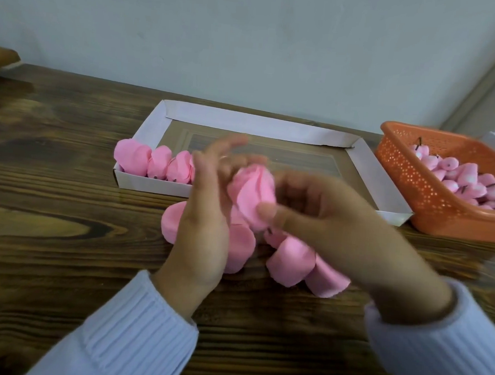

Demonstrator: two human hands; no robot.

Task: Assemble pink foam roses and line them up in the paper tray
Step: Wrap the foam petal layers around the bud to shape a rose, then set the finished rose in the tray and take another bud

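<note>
- Nearest the lens: two pale ribbed sleeves, reaching forward over a dark wooden table.
- Right hand: the thumb presses on the front of a pink foam rose and the fingers curl behind it. Blur hides the exact finger contact.
- Left hand: fingers straight and spread, pointing upward, palm against the rose's left side. It steadies the rose and does not clasp it.
- The rose is held in the air between both hands, in front of the near wall of the paper tray.
- Loose pink petal pieces lie heaped on the table beneath the hands.
- At least three finished roses stand in a row at the tray's near left corner.
- An orange basket to the right holds pink buds with dark stems.
- Risk: the wrap appears to be held by thumb pressure alone, so a slackened grip would likely let the outer petal spring open.
- Risk: too hard a squeeze could crease the foam.
- Risk: careless placing could knock the neighbouring rose and break the line.
</note>
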